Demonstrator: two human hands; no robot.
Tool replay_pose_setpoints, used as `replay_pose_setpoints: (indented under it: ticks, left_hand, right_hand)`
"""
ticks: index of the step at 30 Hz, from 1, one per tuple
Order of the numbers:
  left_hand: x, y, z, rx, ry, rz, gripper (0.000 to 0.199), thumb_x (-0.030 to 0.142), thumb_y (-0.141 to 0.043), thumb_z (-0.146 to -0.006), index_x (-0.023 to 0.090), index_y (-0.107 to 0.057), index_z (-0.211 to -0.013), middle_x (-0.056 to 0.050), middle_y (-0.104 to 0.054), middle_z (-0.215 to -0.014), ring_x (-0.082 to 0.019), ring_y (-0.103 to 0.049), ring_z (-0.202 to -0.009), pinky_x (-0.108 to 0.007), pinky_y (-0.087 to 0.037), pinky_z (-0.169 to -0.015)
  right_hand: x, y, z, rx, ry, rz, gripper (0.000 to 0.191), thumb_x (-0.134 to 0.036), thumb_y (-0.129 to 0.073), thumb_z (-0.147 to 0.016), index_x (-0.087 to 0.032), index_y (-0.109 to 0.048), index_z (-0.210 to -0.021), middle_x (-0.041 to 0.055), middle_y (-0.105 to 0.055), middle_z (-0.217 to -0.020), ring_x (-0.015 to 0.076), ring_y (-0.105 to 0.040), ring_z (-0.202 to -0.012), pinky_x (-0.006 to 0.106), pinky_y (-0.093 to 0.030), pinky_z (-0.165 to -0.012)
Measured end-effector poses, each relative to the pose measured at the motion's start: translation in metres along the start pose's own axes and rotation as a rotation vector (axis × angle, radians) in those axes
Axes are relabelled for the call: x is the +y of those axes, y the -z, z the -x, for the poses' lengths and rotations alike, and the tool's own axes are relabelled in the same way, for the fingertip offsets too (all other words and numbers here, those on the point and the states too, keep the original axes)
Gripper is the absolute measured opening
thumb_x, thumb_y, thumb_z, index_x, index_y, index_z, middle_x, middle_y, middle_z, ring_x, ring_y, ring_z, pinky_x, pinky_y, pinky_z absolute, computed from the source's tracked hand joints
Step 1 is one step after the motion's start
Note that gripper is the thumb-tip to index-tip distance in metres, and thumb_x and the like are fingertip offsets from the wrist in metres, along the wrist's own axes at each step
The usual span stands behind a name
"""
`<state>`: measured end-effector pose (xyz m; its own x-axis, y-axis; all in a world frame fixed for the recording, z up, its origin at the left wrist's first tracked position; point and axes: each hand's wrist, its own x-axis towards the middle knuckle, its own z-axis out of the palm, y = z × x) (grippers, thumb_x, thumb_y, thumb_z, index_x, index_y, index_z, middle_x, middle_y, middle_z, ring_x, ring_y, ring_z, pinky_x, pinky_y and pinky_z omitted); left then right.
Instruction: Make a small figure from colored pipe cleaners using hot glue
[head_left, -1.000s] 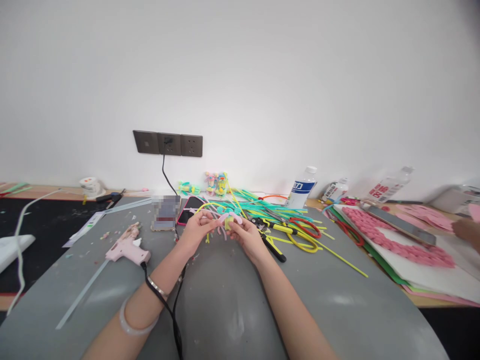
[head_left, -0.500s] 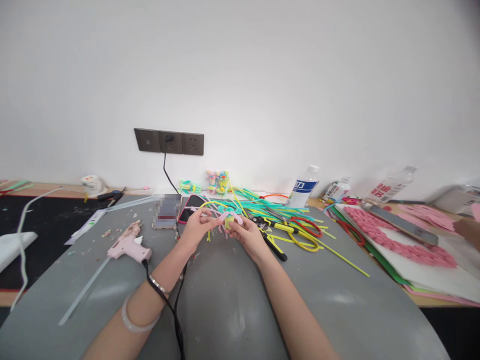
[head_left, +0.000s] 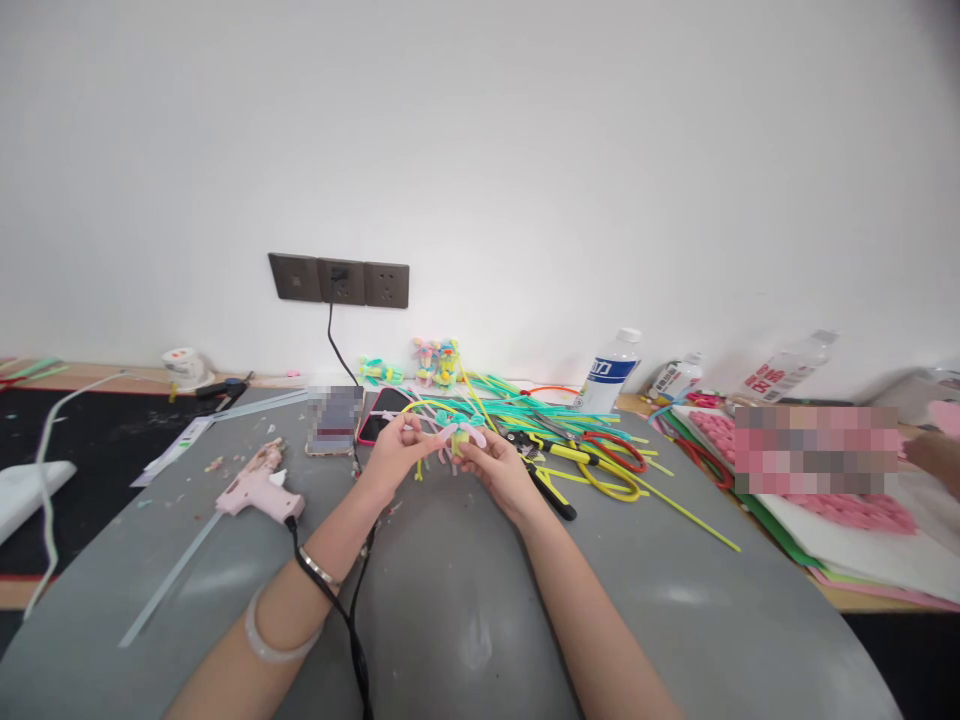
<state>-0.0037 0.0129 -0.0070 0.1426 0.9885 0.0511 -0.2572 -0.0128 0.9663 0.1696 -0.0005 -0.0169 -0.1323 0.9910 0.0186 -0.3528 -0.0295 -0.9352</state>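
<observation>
A small pipe-cleaner figure [head_left: 459, 436] in yellow, lilac and teal is held up between my two hands, over the grey table. My left hand [head_left: 397, 450] pinches its lilac strand from the left side. On the other side, my right hand [head_left: 491, 468] has thumb and fingers closed on the yellow lower part. Fingertips hide some of the figure. Just behind lies a loose heap of teal and yellow pipe cleaners [head_left: 525, 410]. Pliers with yellow and black handles [head_left: 553, 492] rest close to my right hand, with red- and yellow-handled scissors [head_left: 611, 455] beyond them.
A pink glue gun [head_left: 259, 492] lies left, its black cord passing by my left forearm. Two phones, one pink-edged [head_left: 382, 412], sit behind my left hand. Finished figures [head_left: 435, 362] stand against the wall. A bottle [head_left: 609, 370] stands back right. Another person's hand [head_left: 934, 458] shows far right.
My hands and the figure keep almost the same place; the lilac strand's right end shows slightly more. The view has shifted very slightly.
</observation>
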Motion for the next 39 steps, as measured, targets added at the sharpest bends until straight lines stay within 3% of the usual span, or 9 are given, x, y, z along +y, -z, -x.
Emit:
replay_pose_setpoints:
  ticks: [12,18,22,33,39]
  left_hand:
    - [0.003,-0.003,0.001,0.008,-0.026,-0.016,0.044,0.035,-0.086,-0.058,0.021,-0.046,-0.071,0.008,-0.059,-0.054,-0.012,-0.059,-0.056,-0.022,-0.04,-0.059]
    - [0.01,-0.006,0.001,0.024,-0.043,-0.048,0.041,0.053,-0.082,-0.06,0.019,-0.059,-0.068,-0.003,-0.071,-0.071,-0.02,-0.067,-0.072,-0.029,-0.048,-0.07]
    - [0.007,-0.002,0.0,0.037,-0.039,-0.104,0.045,0.062,-0.072,-0.069,0.018,-0.068,-0.072,-0.006,-0.073,-0.076,-0.019,-0.065,-0.069,-0.029,-0.046,-0.068]
    - [0.011,-0.004,0.004,-0.148,-0.071,-0.308,0.043,0.058,-0.066,-0.075,0.016,-0.069,-0.069,-0.002,-0.067,-0.063,-0.013,-0.051,-0.055,-0.025,-0.04,-0.056]
    - [0.007,-0.003,0.004,-0.163,-0.071,-0.356,0.048,0.061,-0.061,-0.078,0.015,-0.068,-0.07,-0.002,-0.065,-0.059,-0.011,-0.051,-0.052,-0.023,-0.039,-0.053]
  right_hand:
    - [0.0,0.0,0.001,-0.01,-0.003,-0.019,0.034,-0.037,-0.087,-0.06,-0.019,-0.07,-0.083,0.0013,-0.071,-0.077,0.0164,-0.067,-0.069,0.026,-0.051,-0.062]
    - [0.0,0.001,0.0,0.006,-0.014,-0.06,0.036,-0.037,-0.087,-0.059,-0.018,-0.071,-0.085,0.0007,-0.071,-0.077,0.0134,-0.066,-0.065,0.025,-0.05,-0.06]
    - [0.0,0.001,-0.001,0.017,-0.018,-0.075,0.036,-0.037,-0.087,-0.059,-0.018,-0.072,-0.086,0.0006,-0.071,-0.077,0.0127,-0.065,-0.064,0.024,-0.05,-0.06]
    - [0.0,0.0,0.0,-0.014,-0.028,-0.069,0.035,-0.035,-0.088,-0.059,-0.017,-0.07,-0.083,-0.0004,-0.069,-0.073,0.0124,-0.065,-0.065,0.023,-0.051,-0.061]
    - [0.002,0.001,0.0,-0.055,-0.021,-0.064,0.031,-0.033,-0.086,-0.063,-0.019,-0.07,-0.086,-0.0013,-0.067,-0.074,0.0122,-0.064,-0.067,0.024,-0.051,-0.063]
